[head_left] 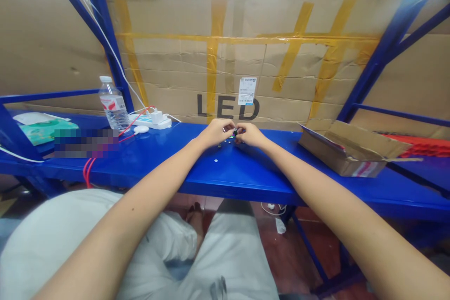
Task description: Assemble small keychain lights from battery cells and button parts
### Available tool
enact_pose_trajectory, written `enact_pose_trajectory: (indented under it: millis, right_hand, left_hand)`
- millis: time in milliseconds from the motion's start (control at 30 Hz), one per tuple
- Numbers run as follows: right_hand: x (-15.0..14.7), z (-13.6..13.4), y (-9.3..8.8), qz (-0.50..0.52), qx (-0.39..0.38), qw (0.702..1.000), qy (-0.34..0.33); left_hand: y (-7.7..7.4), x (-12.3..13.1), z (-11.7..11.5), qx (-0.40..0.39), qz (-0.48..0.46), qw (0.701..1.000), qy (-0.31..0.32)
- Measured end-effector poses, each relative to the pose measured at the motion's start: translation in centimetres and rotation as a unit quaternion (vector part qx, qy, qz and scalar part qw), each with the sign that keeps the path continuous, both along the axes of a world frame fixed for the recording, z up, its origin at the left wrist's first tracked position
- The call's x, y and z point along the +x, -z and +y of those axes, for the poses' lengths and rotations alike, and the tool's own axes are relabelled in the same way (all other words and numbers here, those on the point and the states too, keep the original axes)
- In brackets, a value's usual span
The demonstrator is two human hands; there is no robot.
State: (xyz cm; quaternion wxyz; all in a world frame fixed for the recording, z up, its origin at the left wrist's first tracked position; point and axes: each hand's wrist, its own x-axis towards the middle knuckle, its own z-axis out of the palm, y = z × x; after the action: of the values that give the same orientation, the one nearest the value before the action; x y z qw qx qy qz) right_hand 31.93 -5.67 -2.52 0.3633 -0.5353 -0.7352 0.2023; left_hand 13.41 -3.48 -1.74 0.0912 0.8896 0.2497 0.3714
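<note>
My left hand and my right hand meet just above the blue tabletop, their fingertips almost touching. Between them is a small dark part with a hint of green, too small to name. The right thumb and fingers pinch it. My left fingers curl against its other side, closed, though what lies inside their grip is hidden. Below the hands a few tiny bits lie on the blue surface. Nearer to me rests a small white disc.
An open cardboard box stands at right, with red material behind it. At left are a water bottle, a white power strip, red cables and a green tissue pack. A large cardboard panel backs the table.
</note>
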Motion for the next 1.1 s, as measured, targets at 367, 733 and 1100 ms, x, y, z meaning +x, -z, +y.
enact_pose_trajectory:
  millis: [367,733,1100]
  right_hand:
    - [0.8,1.7,1.0,0.032,0.053,0.997,-0.049]
    - [0.7,1.5,0.7,0.024,0.091,0.995,-0.028]
    - [0.8,1.8,0.9,0.017,0.103,0.994,-0.026]
  left_hand:
    - [0.3,0.4,-0.3,0.092,0.047,0.995,0.005]
    - [1.4,0.7,1.0,0.149,0.067,0.986,0.013]
    - [1.5,0.8,1.2,0.176,0.052,0.983,0.017]
